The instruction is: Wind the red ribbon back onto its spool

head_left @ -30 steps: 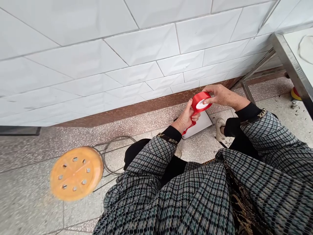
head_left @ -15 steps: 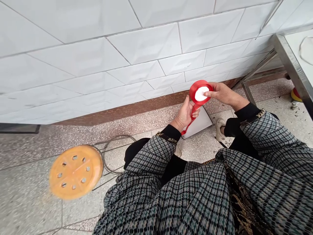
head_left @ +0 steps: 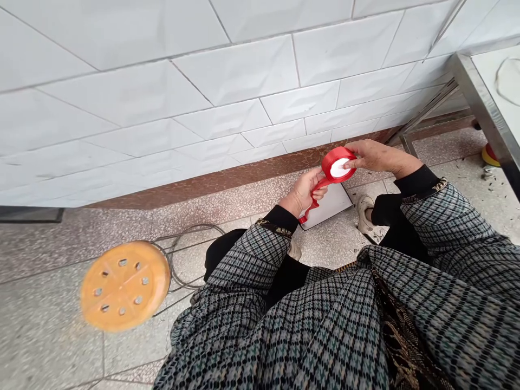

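A roll of red ribbon (head_left: 337, 165) with a white core is gripped at its right side by my right hand (head_left: 371, 155), thumb on the core and fingers behind. From the roll's lower left a loose red strip (head_left: 314, 201) runs down through my left hand (head_left: 307, 189), whose fingers are closed on it. The end of the strip dangles in front of a flat white panel (head_left: 329, 208) with a dark edge, which lies on the floor.
An orange round stool (head_left: 125, 286) with holes in its seat and metal legs stands at lower left. A metal-framed table (head_left: 481, 103) is at right, a red and yellow object (head_left: 491, 155) beneath it. The white tiled wall (head_left: 244, 70) rises in front; my shoes are on the speckled floor.
The ribbon roll and my right hand have moved slightly right and down. My left hand is a little lower, and the loose strip hangs in more folds.
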Demonstrator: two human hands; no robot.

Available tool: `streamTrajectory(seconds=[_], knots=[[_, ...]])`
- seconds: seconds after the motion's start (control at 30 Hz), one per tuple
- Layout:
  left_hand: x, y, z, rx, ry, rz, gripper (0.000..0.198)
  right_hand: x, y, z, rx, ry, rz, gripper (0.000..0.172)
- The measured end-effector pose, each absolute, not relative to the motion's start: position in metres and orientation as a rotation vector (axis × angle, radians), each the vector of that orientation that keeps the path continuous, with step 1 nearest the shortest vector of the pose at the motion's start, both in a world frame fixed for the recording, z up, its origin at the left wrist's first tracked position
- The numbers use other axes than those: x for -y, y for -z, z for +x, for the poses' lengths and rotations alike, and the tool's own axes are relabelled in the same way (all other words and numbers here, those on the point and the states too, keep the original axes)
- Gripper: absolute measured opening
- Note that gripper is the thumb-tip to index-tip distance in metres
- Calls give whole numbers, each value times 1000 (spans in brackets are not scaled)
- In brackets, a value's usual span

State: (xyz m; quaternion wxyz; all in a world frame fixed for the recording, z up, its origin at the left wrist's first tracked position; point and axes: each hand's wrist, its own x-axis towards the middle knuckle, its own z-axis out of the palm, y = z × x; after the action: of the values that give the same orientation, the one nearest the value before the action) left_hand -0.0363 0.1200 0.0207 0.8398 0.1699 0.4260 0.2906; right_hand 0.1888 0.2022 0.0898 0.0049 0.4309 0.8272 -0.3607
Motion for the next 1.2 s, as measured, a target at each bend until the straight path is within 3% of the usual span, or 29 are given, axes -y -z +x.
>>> streamTrajectory(seconds=[0.1, 0.2, 0.67, 0.9, 1.0, 1.2], knots=[[-118, -21, -35, -875, -547, 403, 62, -201, -85, 186, -2614, 936, 1251, 20], [-113, -15, -32, -881, -533, 459, 68, -199, -78, 182, -2631, 853, 1182, 14], [-106, -6, -25, -824, -553, 460, 72, -195, -78, 180, -2605, 788, 1130, 18], [-108, -5, -23, -840, -587, 349, 61, -191, -78, 172, -2622, 767, 1226, 17], [-109, -10, -21, -797, -667, 254, 59, -191, -77, 170, -2650, 954, 1393, 19], [-109, -27, -20, -677, -886, 111, 72, -181, -69, 159, -2582, 1811, 1588, 37]])
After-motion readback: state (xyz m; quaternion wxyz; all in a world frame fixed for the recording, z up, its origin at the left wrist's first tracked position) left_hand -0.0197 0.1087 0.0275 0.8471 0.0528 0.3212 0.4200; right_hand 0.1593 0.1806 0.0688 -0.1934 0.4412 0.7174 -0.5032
